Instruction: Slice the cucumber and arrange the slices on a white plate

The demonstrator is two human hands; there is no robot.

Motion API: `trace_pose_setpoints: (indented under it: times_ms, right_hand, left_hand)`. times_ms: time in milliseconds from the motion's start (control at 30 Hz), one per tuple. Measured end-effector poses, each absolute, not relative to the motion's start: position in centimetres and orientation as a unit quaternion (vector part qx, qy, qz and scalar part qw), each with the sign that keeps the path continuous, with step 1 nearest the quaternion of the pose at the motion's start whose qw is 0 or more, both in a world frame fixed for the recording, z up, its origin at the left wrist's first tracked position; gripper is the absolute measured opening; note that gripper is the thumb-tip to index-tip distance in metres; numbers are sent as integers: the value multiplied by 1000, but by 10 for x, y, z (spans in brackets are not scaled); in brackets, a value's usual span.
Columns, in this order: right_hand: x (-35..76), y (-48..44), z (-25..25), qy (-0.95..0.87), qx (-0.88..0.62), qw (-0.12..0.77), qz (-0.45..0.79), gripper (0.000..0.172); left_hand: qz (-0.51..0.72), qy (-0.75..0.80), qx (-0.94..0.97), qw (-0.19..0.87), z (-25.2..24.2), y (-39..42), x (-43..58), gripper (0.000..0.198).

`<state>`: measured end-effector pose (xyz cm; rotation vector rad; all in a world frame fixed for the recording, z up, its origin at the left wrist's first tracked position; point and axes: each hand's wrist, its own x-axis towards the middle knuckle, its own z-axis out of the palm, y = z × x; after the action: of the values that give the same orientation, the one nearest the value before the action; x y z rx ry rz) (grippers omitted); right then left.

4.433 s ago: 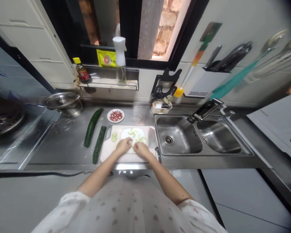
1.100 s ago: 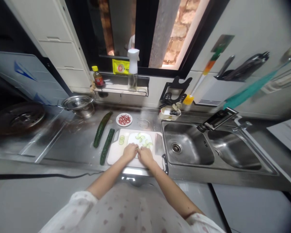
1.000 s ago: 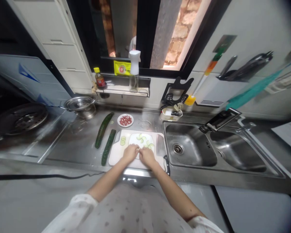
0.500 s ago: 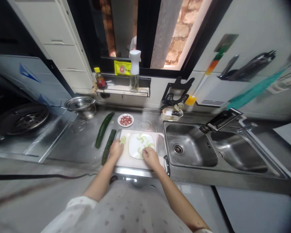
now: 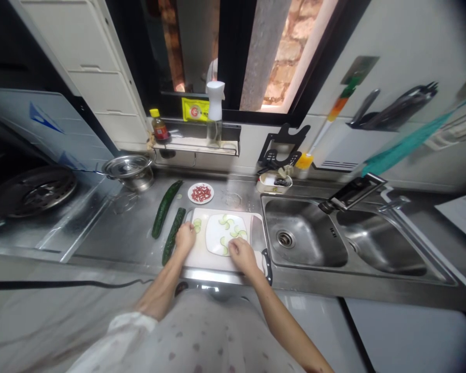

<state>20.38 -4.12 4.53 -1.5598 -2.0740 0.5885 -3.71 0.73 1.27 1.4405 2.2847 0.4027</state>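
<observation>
A white square plate [image 5: 213,241] rests on a pale cutting board [image 5: 200,261]. Thin cucumber slices [image 5: 227,223] lie in small curved groups on the plate. At the board's left edge, my left hand [image 5: 185,237] has its fingers pinched at a small cluster of cucumber slices [image 5: 197,223]. Over the plate's lower right corner, my right hand [image 5: 242,254] is closed, thumb and fingers together; whatever is between them is hidden. A knife [image 5: 258,233] with a black handle lies along the board's right side. One cucumber [image 5: 174,235] is beside my left hand, another cucumber [image 5: 166,210] further left.
Behind the board is a small plate [image 5: 201,200] of chopped red pieces. A lidded steel pot [image 5: 128,168] stands back left, and a double sink [image 5: 306,230] is to the right. A shelf [image 5: 196,145] with bottles hangs below the window; a tub [image 5: 274,185] sits behind the sink.
My left hand has shifted very slightly at the slices on the board's left. My right hand stays over the plate's lower right corner, and the slices on the plate look the same.
</observation>
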Motion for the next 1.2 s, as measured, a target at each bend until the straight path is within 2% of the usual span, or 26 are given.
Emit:
trace_pose_setpoints:
  times_ms: [200,367,500,767,967,1200]
  right_hand:
    - [204,-42,47,-753,-579,224,218,25]
    - [204,-40,52,-752,-577,228,223,25]
    - [203,-35,60,-746,-577,245,224,25]
    - [192,-16,87,-736,-551,319,229,21]
    - [179,-9,113,-733,-512,383,232,21]
    - [174,-8,129,-736,-489,409,228,21]
  left_hand:
    - [264,796,476,265,11,7,-39,14]
    - [402,729,418,363,17,10,-38,18]
    - [471,672,414,395,31,14,-34,19]
    - [484,582,463,461,68,13,-17,19]
    - [491,549,490,466,93,5,0,15]
    - [504,517,516,461,122,-1,7,18]
